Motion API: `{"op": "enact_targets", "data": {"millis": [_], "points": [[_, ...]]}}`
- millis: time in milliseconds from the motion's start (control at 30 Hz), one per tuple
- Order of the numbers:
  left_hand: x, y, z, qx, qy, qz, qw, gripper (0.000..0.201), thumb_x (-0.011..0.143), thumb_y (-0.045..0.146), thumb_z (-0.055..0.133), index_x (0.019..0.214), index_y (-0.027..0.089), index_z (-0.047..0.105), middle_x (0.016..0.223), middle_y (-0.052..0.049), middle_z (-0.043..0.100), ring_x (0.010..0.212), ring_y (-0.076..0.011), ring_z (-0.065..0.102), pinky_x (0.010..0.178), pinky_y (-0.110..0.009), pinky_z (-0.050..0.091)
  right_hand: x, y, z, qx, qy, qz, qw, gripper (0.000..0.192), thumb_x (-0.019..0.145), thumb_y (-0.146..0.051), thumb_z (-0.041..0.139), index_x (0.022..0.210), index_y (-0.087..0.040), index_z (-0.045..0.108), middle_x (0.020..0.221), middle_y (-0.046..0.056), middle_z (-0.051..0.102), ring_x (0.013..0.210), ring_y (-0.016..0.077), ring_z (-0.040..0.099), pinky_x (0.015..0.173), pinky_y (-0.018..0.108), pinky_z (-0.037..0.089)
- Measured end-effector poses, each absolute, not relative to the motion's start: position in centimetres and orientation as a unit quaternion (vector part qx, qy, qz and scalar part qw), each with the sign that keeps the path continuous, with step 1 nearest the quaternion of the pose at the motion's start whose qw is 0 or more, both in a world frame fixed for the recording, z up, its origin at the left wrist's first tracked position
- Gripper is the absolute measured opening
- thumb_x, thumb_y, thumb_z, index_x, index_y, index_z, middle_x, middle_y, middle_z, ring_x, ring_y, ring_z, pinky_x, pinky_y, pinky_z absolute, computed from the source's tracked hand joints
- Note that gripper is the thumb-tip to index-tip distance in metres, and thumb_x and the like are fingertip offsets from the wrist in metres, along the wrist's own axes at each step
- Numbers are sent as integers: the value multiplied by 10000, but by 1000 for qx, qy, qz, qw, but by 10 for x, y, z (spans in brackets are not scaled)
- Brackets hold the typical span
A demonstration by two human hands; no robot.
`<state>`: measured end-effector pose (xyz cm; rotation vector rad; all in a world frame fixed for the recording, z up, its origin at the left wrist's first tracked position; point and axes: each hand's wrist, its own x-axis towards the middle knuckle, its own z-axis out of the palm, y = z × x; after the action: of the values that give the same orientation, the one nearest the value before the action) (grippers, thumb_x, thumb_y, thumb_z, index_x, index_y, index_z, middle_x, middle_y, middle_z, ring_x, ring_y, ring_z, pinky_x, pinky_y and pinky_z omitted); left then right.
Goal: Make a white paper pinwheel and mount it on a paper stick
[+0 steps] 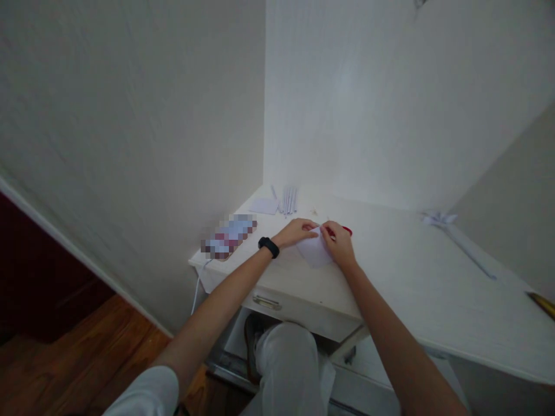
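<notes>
both hands on a small white sheet of paper (315, 251) lying flat on the white desk (416, 277), near its front edge above the drawer handle (266, 301). left hand (297, 230), black band on the wrist (269, 247), lies across the paper's far left corner, fingers flat and pressed down on it. right hand (339, 242) rests on the paper's right edge; whether its fingers pinch the sheet or just press it, cannot tell. red object (347, 230) just beyond the paper, partly hidden by the right hand. left of the paper: a blurred flat item (228, 235). beyond the paper, toward the wall corner: a folded white sheet (263, 205) and thin white sticks (288, 200).
</notes>
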<state>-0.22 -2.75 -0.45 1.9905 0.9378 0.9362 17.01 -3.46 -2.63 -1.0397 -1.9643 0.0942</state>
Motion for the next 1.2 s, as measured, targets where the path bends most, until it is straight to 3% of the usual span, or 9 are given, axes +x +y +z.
{"op": "enact_targets", "data": {"millis": [300, 567, 767, 1000, 1200], "points": [[5, -19, -7, 713, 330, 409, 464, 268, 700, 310, 706, 845, 91, 650, 776, -59, 668, 716, -119, 581, 696, -249, 426, 169, -37, -25, -436, -788, 38, 434, 162, 864, -283, 421, 742, -214, 502, 760, 52, 594, 703, 184, 529, 649, 292, 392], [5, -20, -10, 687, 338, 430, 478, 220, 669, 262, 725, 785, 96, 639, 715, -34, 648, 657, -100, 559, 646, -228, 404, 168, -40, -24, -456, -780, 34, 426, 151, 853, -278, 431, 737, -215, 506, 737, 36, 583, 701, 180, 522, 661, 289, 381], [0, -21, -7, 672, 351, 421, 498, 221, 663, 256, 721, 795, 100, 637, 692, -20, 632, 613, -91, 542, 599, -220, 372, 169, -41, -20, -473, -750, 94, 453, 186, 847, -289, 442, 699, -203, 515, 678, 16, 564, 658, 163, 509, 617, 268, 369], [-4, -19, -10, 655, 358, 430, 508, 240, 647, 300, 725, 794, 126, 648, 703, -25, 646, 599, -110, 554, 583, -232, 374, 171, -39, -22, -442, -749, 141, 474, 274, 891, -317, 391, 700, -188, 540, 707, 24, 585, 714, 156, 530, 669, 254, 389], [-3, -19, -11, 667, 341, 430, 503, 241, 641, 299, 725, 799, 126, 665, 736, -45, 665, 644, -130, 575, 608, -241, 384, 170, -39, -21, -451, -756, 129, 456, 194, 854, -311, 458, 734, -183, 542, 708, 21, 584, 696, 156, 517, 660, 258, 378]]}}
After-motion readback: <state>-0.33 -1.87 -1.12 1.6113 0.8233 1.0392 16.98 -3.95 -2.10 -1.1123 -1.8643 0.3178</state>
